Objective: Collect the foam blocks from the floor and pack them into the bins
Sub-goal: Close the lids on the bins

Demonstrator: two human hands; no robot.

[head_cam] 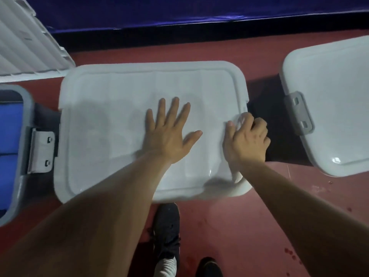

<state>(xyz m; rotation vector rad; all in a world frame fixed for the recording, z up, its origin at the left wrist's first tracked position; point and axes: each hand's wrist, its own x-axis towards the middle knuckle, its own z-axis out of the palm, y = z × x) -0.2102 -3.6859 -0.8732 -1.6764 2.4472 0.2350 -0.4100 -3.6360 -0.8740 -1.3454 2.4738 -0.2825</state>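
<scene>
Left hand point(169, 134) flat on lid point(111, 108), right hand point(247, 140) curled round edge; foam blocks point(10, 126) in left bin point(27, 108)

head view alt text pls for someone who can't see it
A person's left hand presses flat on a white bin lid while the right hand grips its right edge. An open bin at left holds blue foam blocks.

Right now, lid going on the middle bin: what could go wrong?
The right hand curls round the lid at its right edge; fingers could get pinched if it snaps down. The left hand presses flat near the centre only, so the far-left side may stay unseated. The left bin is open, blue foam blocks showing, and could be forgotten.
</scene>
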